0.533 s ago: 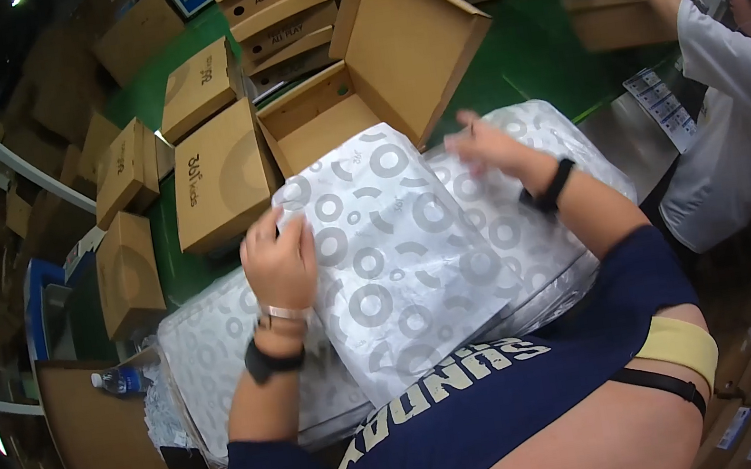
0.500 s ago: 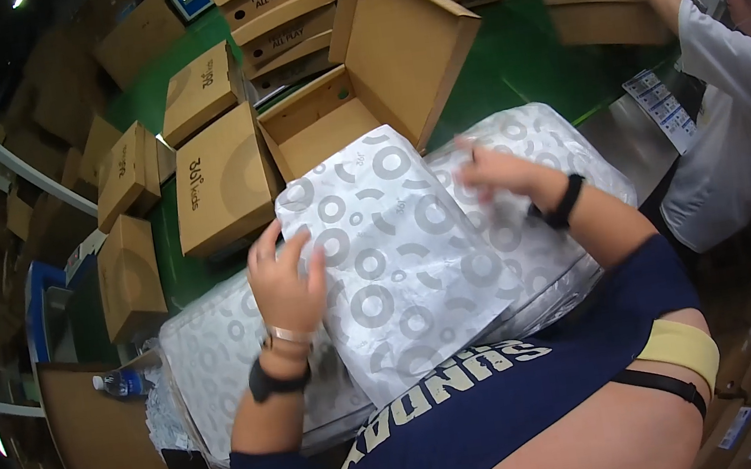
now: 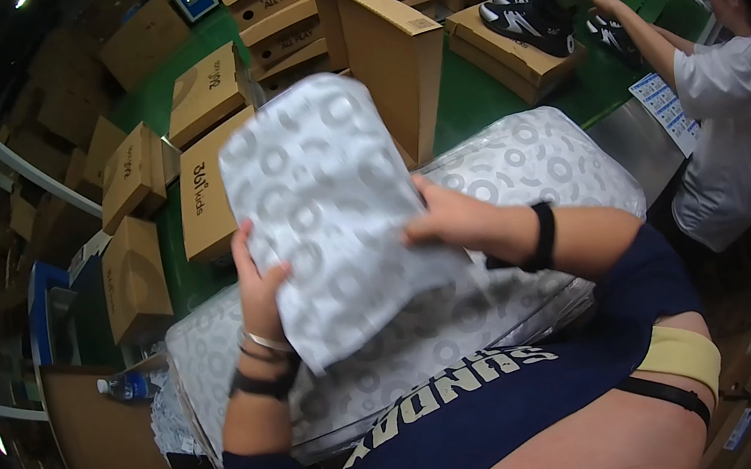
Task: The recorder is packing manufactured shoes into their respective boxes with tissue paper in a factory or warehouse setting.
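Observation:
Both my hands lift a sheet of white tissue paper (image 3: 334, 211) printed with grey rings. My left hand (image 3: 258, 289) grips its left edge and my right hand (image 3: 450, 219) holds its right edge. The sheet is raised and hides part of an open brown shoe box (image 3: 383, 51) behind it. Under my hands lies a thick stack of the same ringed paper (image 3: 529, 165).
Several closed brown shoe boxes (image 3: 202, 96) lie on the green table (image 3: 471, 96) to the left and at the back. At the right a person in a white shirt (image 3: 727, 137) reaches to black shoes (image 3: 527, 16) on a box. A water bottle (image 3: 128, 386) lies at lower left.
The top sheet, which lay on the stack under my hands, has been lifted up and toward the open box.

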Available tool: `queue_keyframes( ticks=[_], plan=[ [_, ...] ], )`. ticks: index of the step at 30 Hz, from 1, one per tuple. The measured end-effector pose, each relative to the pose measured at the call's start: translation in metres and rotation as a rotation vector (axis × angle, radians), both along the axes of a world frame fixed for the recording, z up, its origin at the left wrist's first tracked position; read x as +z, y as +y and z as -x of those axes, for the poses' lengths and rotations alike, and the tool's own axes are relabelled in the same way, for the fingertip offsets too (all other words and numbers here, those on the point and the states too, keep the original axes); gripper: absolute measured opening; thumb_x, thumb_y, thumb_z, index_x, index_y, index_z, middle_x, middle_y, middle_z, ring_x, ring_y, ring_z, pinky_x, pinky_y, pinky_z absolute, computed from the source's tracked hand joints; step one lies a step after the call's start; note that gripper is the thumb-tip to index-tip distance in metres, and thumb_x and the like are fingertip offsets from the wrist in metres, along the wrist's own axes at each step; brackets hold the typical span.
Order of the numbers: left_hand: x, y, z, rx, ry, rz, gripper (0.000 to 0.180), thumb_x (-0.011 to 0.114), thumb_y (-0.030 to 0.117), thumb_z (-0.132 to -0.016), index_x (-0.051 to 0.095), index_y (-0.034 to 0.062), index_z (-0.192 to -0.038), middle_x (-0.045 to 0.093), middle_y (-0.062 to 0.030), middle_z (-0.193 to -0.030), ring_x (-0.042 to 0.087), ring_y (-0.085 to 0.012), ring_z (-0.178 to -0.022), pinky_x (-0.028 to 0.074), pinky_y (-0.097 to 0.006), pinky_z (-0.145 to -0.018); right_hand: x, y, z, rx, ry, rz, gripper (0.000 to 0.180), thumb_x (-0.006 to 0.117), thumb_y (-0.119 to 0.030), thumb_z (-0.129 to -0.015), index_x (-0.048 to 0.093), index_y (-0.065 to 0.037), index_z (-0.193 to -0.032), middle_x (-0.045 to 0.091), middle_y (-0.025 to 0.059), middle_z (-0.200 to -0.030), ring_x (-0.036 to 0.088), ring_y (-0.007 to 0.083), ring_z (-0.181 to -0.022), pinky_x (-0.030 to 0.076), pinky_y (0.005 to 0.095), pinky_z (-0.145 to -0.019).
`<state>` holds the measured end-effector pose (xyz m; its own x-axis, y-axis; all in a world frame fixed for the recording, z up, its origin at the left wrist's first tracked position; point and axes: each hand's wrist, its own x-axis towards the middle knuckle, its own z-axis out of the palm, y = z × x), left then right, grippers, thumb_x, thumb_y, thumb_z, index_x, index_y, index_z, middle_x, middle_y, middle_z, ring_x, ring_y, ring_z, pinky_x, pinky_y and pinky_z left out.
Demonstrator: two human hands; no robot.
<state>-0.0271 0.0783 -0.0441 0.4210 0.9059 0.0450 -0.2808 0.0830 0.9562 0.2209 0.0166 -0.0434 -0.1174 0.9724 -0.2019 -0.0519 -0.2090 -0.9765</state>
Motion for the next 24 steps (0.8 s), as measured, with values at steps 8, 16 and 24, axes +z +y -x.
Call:
queue_keyframes(
  ticks=[8, 16, 24],
  plan=[
    [-0.034, 0.194, -0.066, -0.042, 0.107, 0.102, 0.062, 0.051, 0.014, -0.07, 0.029, 0.0075, -0.128, 0.041, -0.019, -0.12, 0.047, -0.0305, -0.105, 0.04, -0.037, -0.088, -0.033, 0.164, -0.031, -0.396, -0.303, 0.004, 0.058, 0.055, -0.008, -0.072, 0.032, 0.005, -0.123, 0.047, 0.0234, -0.113, 0.051, 0.0319, -0.099, 0.042, 0.0358, -0.085],
    [-0.08, 0.154, -0.018, 0.085, 1.678, -0.787, 0.059, 0.062, 0.039, -0.069, 0.046, 0.0124, -0.12, 0.046, -0.0197, -0.121, 0.042, -0.035, -0.112, 0.035, -0.042, -0.093, -0.047, 0.08, 0.008, 0.005, -1.141, -0.511, 0.052, 0.058, -0.018, -0.074, 0.043, -0.003, -0.121, 0.044, 0.0218, -0.116, 0.043, 0.0356, -0.109, 0.037, 0.0413, -0.09],
    [-0.037, 0.077, 0.34, 1.202, 1.479, -0.546, 0.035, 0.044, 0.03, -0.087, 0.064, 0.0015, -0.088, 0.063, -0.0165, -0.086, 0.061, -0.0312, -0.078, 0.047, -0.036, -0.068, -0.039, 0.026, -0.033, 0.465, -1.497, -0.16, 0.069, 0.071, -0.044, -0.061, 0.05, -0.004, -0.114, 0.055, 0.0174, -0.102, 0.052, 0.0314, -0.095, 0.042, 0.0381, -0.079]
  ],
)
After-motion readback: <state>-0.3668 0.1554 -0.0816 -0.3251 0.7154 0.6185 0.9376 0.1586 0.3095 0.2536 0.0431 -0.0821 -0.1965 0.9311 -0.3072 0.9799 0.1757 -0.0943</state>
